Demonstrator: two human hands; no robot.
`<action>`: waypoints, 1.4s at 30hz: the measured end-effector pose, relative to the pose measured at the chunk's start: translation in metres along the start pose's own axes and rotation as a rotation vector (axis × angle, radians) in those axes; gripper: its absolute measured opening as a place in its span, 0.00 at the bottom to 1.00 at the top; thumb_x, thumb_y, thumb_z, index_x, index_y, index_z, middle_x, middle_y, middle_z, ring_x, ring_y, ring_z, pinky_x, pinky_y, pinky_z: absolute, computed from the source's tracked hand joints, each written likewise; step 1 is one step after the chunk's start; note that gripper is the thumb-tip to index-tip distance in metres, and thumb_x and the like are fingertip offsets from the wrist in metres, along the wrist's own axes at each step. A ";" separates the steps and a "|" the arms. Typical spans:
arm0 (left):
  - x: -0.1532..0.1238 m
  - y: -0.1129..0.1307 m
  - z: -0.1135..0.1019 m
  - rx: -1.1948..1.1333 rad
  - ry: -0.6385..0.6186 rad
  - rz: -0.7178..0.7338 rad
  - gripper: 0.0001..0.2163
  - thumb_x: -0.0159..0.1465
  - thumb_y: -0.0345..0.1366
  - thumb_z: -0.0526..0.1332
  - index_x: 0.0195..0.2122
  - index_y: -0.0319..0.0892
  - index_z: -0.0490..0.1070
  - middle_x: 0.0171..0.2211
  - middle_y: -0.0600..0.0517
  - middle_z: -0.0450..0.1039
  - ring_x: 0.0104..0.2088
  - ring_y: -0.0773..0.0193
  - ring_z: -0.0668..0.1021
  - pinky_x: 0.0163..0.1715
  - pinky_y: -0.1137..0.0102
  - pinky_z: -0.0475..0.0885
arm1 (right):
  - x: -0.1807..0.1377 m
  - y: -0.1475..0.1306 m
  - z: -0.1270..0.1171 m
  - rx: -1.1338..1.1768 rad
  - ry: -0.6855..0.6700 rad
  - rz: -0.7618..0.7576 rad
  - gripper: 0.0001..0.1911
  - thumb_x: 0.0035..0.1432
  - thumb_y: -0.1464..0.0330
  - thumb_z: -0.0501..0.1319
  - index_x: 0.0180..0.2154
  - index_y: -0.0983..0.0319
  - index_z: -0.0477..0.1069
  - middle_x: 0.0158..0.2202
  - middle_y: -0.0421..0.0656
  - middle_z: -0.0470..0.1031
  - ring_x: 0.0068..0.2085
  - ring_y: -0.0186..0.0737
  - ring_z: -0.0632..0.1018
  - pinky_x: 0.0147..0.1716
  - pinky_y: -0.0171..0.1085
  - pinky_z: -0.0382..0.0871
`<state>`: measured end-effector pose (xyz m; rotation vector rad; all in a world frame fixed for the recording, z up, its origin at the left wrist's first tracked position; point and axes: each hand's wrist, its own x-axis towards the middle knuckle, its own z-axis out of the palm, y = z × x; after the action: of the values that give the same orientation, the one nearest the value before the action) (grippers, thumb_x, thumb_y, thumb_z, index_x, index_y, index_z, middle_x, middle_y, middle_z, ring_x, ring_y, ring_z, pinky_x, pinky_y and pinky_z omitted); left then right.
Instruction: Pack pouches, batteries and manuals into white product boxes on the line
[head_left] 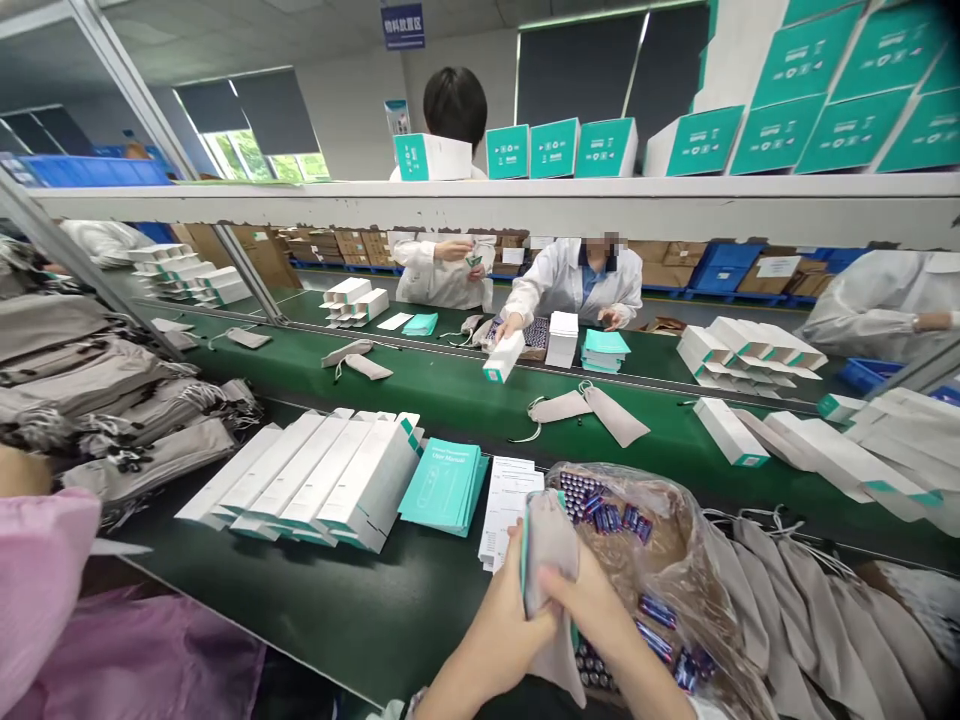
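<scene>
Foreground: two hands [504,605], one held grey pouch [553,545], one stack of teal manuals [441,487], one open plastic bag [694,560] of batteries [606,515]. Centre: two pouches [616,415] lying together, two co-workers [592,295] directly opposite. Above: one blue sign [403,27].

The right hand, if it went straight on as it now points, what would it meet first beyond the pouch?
Probably the left hand, gripping the pouch from the other side; depth is unclear.

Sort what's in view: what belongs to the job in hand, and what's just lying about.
Likely the job: held grey pouch, teal user manuals, white leaflets, batteries, white boxes.
Seemingly just about: upper-left blue bin, brown cardboard cartons.
</scene>
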<state>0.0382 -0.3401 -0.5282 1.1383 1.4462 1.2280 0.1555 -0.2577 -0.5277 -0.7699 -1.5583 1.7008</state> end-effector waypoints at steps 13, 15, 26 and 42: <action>0.005 0.061 -0.171 0.983 0.559 0.039 0.25 0.69 0.45 0.51 0.65 0.39 0.58 0.64 0.40 0.65 0.64 0.50 0.66 0.64 0.57 0.60 | -0.003 -0.007 0.014 0.153 0.234 0.109 0.27 0.55 0.53 0.67 0.52 0.59 0.71 0.47 0.53 0.80 0.49 0.59 0.81 0.50 0.54 0.73; 0.016 0.071 -0.243 1.193 0.807 -0.164 0.29 0.69 0.44 0.50 0.66 0.32 0.53 0.64 0.32 0.61 0.66 0.43 0.63 0.63 0.51 0.57 | -0.007 -0.013 0.011 0.190 0.245 0.130 0.24 0.54 0.52 0.68 0.47 0.59 0.73 0.42 0.52 0.81 0.42 0.56 0.82 0.41 0.49 0.76; 0.037 0.082 -0.335 1.252 0.797 -0.344 0.23 0.60 0.46 0.59 0.51 0.35 0.65 0.41 0.35 0.77 0.43 0.37 0.79 0.41 0.54 0.72 | -0.006 -0.009 0.010 0.318 0.353 0.162 0.29 0.44 0.56 0.75 0.45 0.60 0.72 0.38 0.48 0.80 0.38 0.52 0.80 0.35 0.44 0.76; -0.008 0.035 -0.035 0.275 0.037 0.060 0.26 0.57 0.30 0.65 0.56 0.46 0.60 0.47 0.49 0.76 0.43 0.55 0.78 0.42 0.65 0.73 | 0.032 -0.097 0.021 0.693 0.490 -0.128 0.13 0.58 0.61 0.65 0.44 0.58 0.71 0.39 0.42 0.74 0.41 0.43 0.78 0.42 0.43 0.77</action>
<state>0.0083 -0.3505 -0.4897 1.3562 1.6564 1.1192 0.1297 -0.2409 -0.4281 -0.6299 -0.6071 1.6376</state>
